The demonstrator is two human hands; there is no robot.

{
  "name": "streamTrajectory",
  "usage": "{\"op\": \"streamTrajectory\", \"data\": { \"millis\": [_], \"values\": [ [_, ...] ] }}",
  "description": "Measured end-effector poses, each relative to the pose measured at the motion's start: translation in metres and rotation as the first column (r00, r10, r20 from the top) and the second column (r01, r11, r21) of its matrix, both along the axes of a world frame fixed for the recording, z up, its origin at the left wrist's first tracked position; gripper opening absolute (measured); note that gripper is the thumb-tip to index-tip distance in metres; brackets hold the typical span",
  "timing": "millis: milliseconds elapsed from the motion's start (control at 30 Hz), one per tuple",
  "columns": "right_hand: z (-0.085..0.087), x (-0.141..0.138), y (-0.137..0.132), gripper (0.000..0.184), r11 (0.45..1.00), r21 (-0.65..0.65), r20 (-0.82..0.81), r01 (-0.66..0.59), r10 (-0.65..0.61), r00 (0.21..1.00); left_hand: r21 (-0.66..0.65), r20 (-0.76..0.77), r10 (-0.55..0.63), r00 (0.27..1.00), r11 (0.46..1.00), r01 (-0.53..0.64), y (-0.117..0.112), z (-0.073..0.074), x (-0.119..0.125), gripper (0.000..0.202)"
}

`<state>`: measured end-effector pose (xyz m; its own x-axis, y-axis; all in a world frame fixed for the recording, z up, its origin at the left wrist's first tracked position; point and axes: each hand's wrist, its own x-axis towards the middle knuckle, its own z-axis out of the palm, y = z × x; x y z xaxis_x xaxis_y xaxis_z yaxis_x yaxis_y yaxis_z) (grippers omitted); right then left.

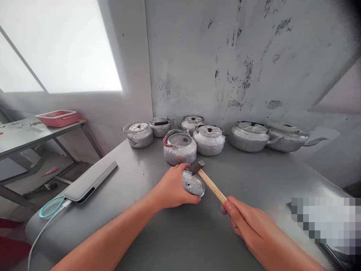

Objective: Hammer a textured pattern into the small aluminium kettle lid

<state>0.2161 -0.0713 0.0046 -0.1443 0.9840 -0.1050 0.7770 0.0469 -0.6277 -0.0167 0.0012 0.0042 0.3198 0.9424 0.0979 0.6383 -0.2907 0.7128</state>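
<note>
My left hand (173, 188) grips a round, dented metal kettle lid (194, 184) by its edge, tilted above the grey table (175, 241). There is a small dark hole near the lid's middle. My right hand (242, 216) is wrapped round the pale wooden handle of a hammer (213, 185). The hammer's dark metal head is at the lid's upper right edge; whether it touches I cannot tell. Just behind my left hand stands a lidless kettle (180, 153) with a red and green wrapped handle.
Several dented metal kettles line the wall, among them a lidded kettle (209, 142) and a wide kettle (249, 139). A power bank (90, 182) with a cable lies at left. A pink basket (59, 119) sits on a side table. Something blurred out (327, 222) is at right.
</note>
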Motion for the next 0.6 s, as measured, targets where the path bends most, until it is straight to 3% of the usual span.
{"op": "streamTrajectory", "data": {
  "millis": [200,333,600],
  "values": [
    [-0.0016,0.0015,0.0001,0.038,1.000,-0.023,-0.021,-0.005,0.004,1.000,0.005,0.002,-0.004,1.000,1.000,0.004,0.0001,-0.0005,0.0001,0.097],
    [-0.0038,0.0023,0.0011,0.041,0.995,-0.103,-0.020,-0.013,0.011,1.000,0.003,0.008,-0.006,1.000,1.000,0.006,0.0000,0.0004,0.0000,0.095],
    [-0.0016,0.0003,0.0013,0.041,1.000,-0.003,-0.029,-0.024,0.023,0.999,-0.001,0.012,-0.008,1.000,1.000,0.008,0.0002,-0.0003,0.0000,0.096]
  ]
}}
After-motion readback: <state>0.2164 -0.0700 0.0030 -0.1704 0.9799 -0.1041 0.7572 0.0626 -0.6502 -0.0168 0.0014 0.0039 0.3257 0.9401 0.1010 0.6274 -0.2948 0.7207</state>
